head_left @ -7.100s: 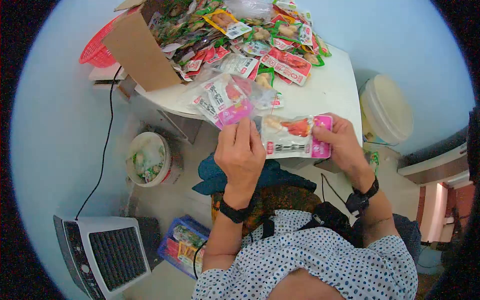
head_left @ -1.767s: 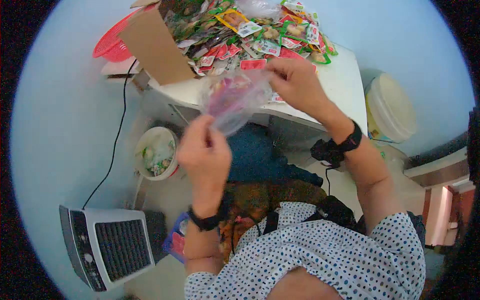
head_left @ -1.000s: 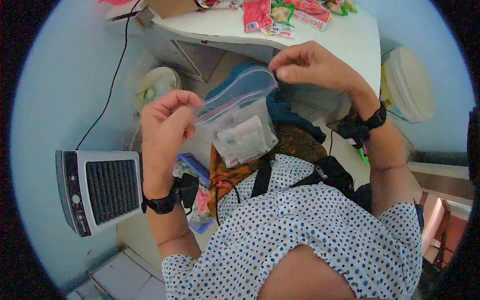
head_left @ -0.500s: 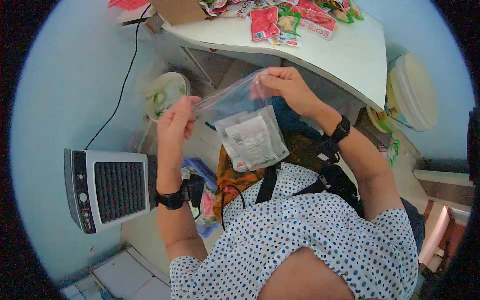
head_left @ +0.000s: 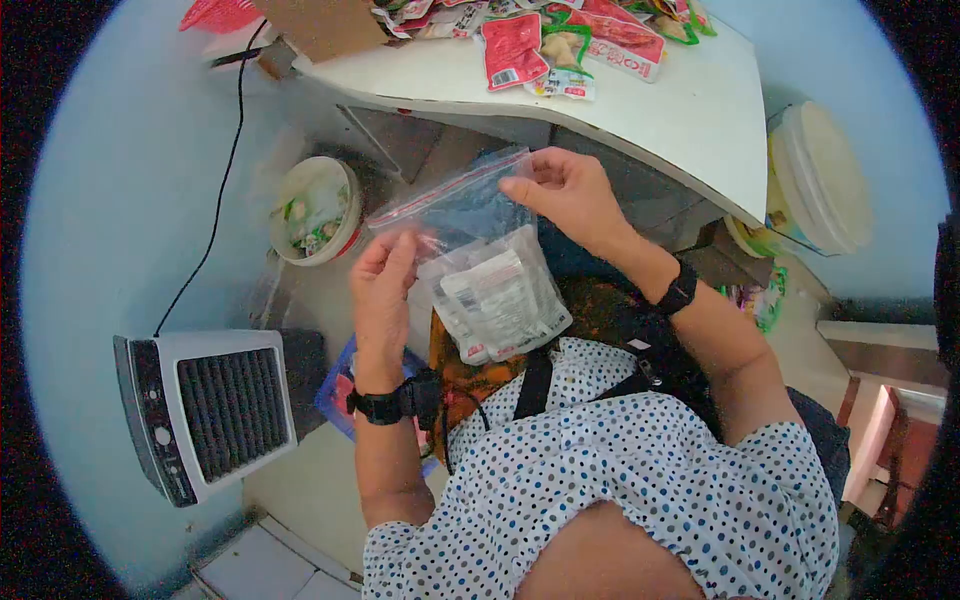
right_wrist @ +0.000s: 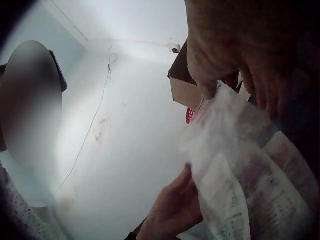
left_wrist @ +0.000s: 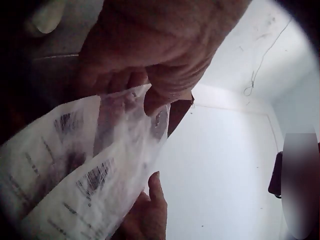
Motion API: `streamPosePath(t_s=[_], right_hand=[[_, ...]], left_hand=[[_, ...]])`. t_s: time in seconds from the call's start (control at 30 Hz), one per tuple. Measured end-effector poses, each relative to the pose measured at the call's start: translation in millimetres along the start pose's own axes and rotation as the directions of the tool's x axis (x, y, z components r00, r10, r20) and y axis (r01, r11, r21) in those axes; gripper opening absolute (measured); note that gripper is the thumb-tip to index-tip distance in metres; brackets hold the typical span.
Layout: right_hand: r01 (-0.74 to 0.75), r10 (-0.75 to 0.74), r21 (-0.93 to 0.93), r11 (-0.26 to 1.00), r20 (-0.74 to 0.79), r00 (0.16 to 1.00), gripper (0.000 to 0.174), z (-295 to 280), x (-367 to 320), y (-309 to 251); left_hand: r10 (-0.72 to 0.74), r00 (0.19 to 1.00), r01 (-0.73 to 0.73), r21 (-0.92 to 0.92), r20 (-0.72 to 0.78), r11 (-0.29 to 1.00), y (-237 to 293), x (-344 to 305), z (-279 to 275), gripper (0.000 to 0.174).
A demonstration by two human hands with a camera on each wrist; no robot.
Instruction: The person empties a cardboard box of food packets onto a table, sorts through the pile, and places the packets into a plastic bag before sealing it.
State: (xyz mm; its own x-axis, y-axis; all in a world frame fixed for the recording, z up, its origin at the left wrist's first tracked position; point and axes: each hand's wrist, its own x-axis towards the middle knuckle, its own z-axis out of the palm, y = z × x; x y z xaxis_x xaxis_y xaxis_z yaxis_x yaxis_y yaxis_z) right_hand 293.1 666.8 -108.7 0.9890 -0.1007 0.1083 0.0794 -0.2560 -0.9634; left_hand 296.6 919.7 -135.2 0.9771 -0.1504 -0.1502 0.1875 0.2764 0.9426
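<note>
Packets (head_left: pixel 500 305) lie inside the clear zip bag (head_left: pixel 465 218), below its zip strip (head_left: pixel 450 189) that slants up rightward, while we pinch the left edge with our left hand (head_left: pixel 383 285), nearer to them, and the upper right edge with our right hand (head_left: pixel 575 198).

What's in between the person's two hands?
A clear plastic bag with white packets inside; the left hand holds one side and the right hand the other. The head view shows it.
</note>
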Motion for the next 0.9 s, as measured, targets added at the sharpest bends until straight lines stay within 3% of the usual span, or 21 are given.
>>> streamPosePath(t_s=[0.13,0.23,0.3,0.43,0.47,0.57,0.67,0.7,0.83,0.9], right_hand=[[0.077,-0.073,0.087,0.993,-0.056,0.996,0.024,0,-4,-14],[0.1,-0.099,0.054,0.994,-0.03,0.995,0.021,-12,-17,-37],[0.2,-0.196,0.164,0.966,-0.039,0.98,0.017,-23,-36,-63],[0.314,-0.315,0.283,0.907,-0.043,0.948,0.013,-44,-72,-97],[0.367,-0.369,0.236,0.9,-0.039,0.929,0.013,-45,-78,-99],[0.489,-0.492,0.138,0.861,-0.017,0.87,0.013,-48,-86,-100],[0.345,-0.334,0.194,0.919,-0.085,0.939,0.013,-39,-86,-92],[0.271,-0.276,0.358,0.893,-0.039,0.96,0.013,-32,-82,-78],[0.111,-0.178,0.417,0.902,0.126,0.976,0.013,-25,-87,-54],[0.194,-0.267,0.436,0.879,0.111,0.957,0.013,-28,-87,-58]], left_hand=[[0.103,0.992,-0.108,-0.082,-0.067,0.991,7,-7,10,0.019],[0.172,0.981,-0.182,-0.109,-0.091,0.977,31,-30,25,0.019],[0.291,0.955,-0.294,-0.049,-0.058,0.955,50,-59,20,0.019],[0.594,0.804,-0.586,0.172,0.004,0.792,74,-94,25,0.014],[0.645,0.764,-0.632,0.223,0.021,0.742,78,-97,28,0.011],[0.653,0.757,-0.624,0.308,0.012,0.718,83,-98,33,0.008],[0.572,0.819,-0.517,0.367,-0.053,0.774,83,-101,33,0.009],[0.487,0.87,-0.421,0.392,-0.081,0.818,74,-97,27,0.009],[0.465,0.879,-0.438,0.205,-0.107,0.875,33,-95,23,0.01],[0.475,0.874,-0.461,0.134,-0.1,0.877,30,-104,27,0.011]])
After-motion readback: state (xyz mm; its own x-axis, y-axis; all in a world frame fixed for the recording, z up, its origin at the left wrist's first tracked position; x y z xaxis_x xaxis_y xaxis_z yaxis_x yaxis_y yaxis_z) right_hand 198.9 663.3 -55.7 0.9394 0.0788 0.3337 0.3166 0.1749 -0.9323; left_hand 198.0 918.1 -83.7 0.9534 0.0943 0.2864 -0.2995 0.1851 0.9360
